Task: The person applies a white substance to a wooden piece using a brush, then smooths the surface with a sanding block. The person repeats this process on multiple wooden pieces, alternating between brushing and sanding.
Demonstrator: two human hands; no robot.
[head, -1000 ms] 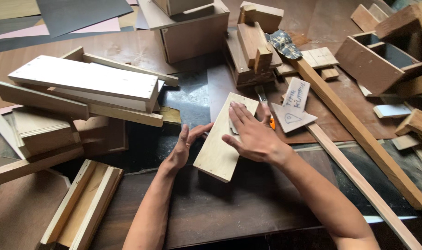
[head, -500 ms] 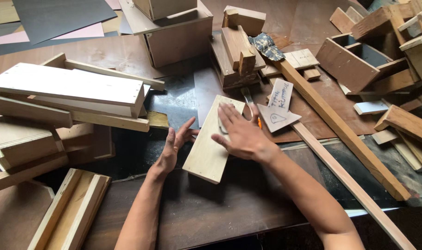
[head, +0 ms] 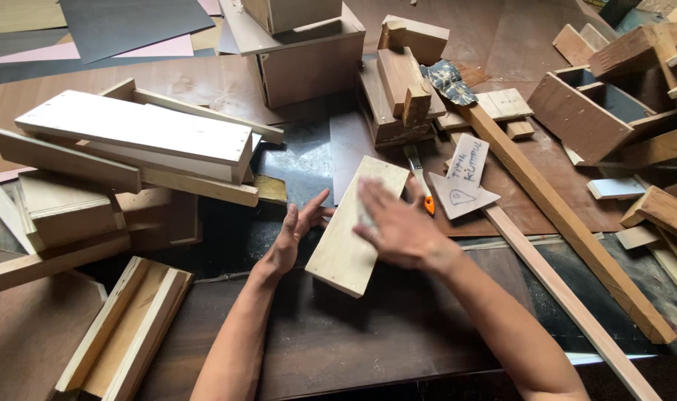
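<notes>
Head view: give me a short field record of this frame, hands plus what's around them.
surface: dark wooden worktable
left hand: open hand, fingers against the left edge of a pale wood board
right hand: flat on top of the board, blurred
board: lies flat, angled on the table
left of hands: stacked pale planks
behind board: orange-handled tool, brown wooden box
right: long wooden beam, open wooden box
</notes>
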